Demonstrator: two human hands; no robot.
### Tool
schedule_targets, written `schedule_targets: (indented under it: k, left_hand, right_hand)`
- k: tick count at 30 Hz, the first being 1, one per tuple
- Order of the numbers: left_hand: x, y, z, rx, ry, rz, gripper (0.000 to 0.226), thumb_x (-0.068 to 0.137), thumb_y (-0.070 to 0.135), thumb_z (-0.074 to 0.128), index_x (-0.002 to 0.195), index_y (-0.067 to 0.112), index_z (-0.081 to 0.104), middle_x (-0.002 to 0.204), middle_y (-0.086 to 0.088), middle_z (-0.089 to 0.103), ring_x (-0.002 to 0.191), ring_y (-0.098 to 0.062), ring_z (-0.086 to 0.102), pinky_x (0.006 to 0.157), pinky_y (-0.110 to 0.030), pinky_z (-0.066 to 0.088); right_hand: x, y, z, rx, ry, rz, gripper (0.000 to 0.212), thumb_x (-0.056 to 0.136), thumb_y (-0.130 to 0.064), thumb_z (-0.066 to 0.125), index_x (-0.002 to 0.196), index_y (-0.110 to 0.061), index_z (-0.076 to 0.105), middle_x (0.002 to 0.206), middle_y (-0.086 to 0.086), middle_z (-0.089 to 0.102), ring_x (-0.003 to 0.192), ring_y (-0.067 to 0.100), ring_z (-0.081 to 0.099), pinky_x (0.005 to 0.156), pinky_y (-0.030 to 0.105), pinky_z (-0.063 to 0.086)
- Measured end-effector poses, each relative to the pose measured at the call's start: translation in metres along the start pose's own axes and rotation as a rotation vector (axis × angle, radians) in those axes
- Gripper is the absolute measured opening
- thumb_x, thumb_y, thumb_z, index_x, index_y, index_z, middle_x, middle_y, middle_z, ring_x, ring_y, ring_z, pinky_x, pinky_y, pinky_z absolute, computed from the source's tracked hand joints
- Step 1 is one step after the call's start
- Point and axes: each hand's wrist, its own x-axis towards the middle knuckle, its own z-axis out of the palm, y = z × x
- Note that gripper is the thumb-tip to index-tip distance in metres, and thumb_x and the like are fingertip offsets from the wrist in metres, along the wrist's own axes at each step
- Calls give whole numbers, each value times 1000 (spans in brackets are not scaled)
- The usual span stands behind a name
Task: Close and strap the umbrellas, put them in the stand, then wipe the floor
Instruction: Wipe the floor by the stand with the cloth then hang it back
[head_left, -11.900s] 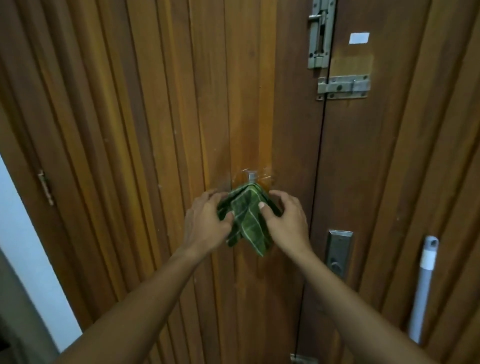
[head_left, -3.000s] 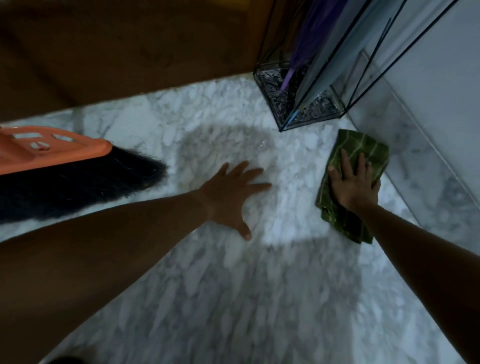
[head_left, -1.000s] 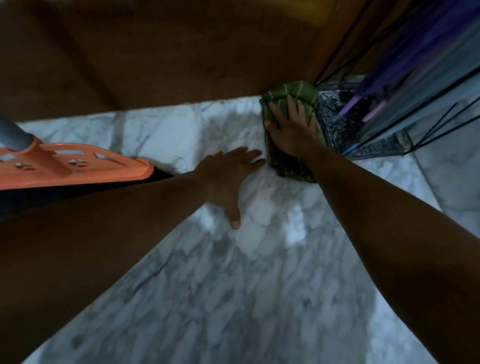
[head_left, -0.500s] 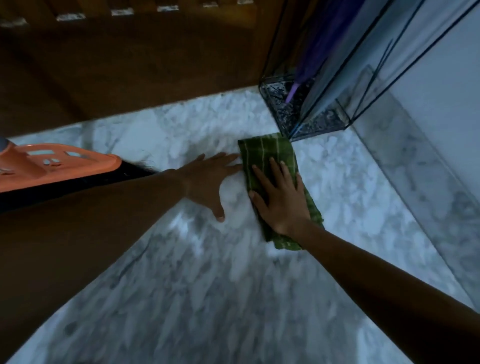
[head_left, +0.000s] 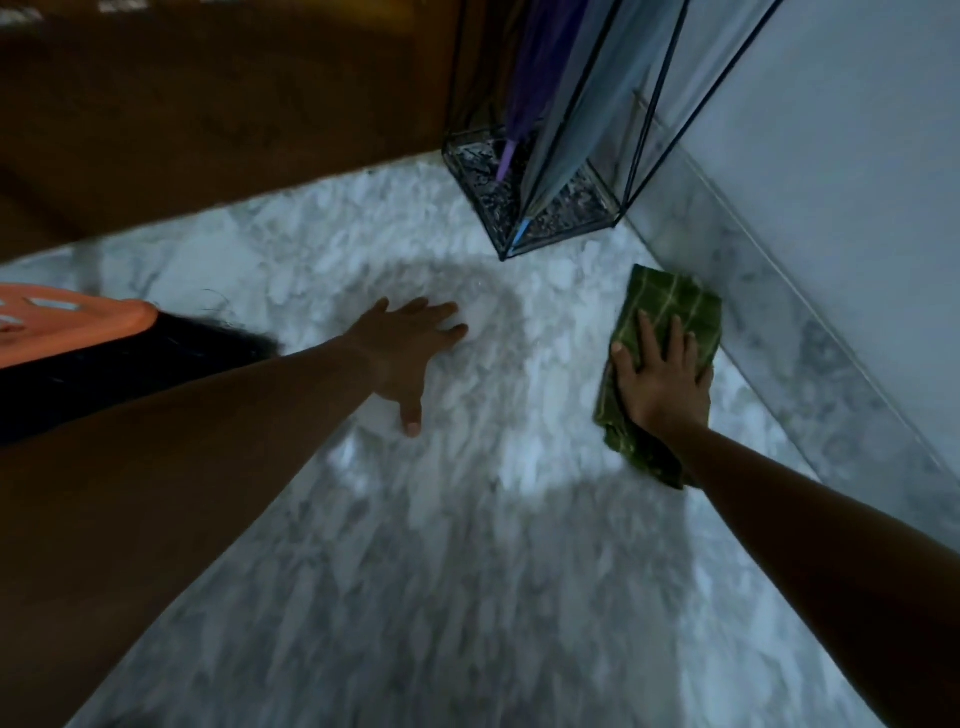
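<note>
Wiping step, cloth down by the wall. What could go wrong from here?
1. The right hand presses the cloth close to the umbrella stand; a wide stroke could knock the stand and its umbrellas.
2. The left hand is flat on the marble floor, seemingly bearing weight; if that patch is wet it might slip.
3. The broom lies beside the left arm and could get nudged.

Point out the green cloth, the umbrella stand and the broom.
green cloth (head_left: 670, 297): head view, upper end.
umbrella stand (head_left: 563, 240): head view, base tray's front rim.
broom (head_left: 67, 325): head view, orange head.
</note>
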Motion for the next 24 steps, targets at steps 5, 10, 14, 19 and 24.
schedule_targets:
  k: [5, 10, 14, 19, 24]
  left_hand:
    - [-4, 13, -4, 72, -15, -11, 143, 58, 55, 88, 158, 26, -10, 166, -1, -17, 154, -27, -6, 123, -53, 4]
    - [-16, 4, 9, -122, 52, 76, 129, 62, 47, 90, 158, 29, 6, 167, 0, -1, 153, -24, 3, 121, -46, 8]
    - [-37, -8, 19, -240, 123, 119, 113, 56, 36, 95, 151, 22, 36, 158, 2, 34, 141, -23, 38, 111, -37, 37]
    - [-55, -32, 36, -407, 171, 38, 78, 60, 27, 94, 129, 18, 58, 130, -2, 60, 120, -24, 57, 96, -35, 48]
    - [-78, -52, 21, -695, 245, -25, 111, 70, 23, 90, 157, 18, 21, 160, -9, 30, 146, -29, 32, 118, -39, 31]
  right_hand:
    - [-74, -32, 24, -44, 14, -52, 65, 102, -60, 18, 160, -38, 3, 170, 9, -3, 155, 33, -2, 121, 61, 2]
    - [-138, -80, 27, -92, -190, -564, 58, 104, -56, 17, 158, -45, 0, 169, 2, -12, 155, 29, -14, 122, 60, -2]
    - [-136, -110, 34, -177, -248, -837, 55, 106, -51, 20, 158, -45, 3, 169, -1, -10, 155, 28, -12, 124, 56, -1]
    - [-118, -130, 24, -251, -227, -1098, 52, 107, -40, 28, 158, -37, 21, 169, 2, 13, 155, 31, 9, 122, 49, 13]
    - [-85, -161, -35, 303, -451, -675, 37, 108, -30, 39, 143, -23, 52, 128, 12, 66, 116, 30, 63, 99, 36, 46]
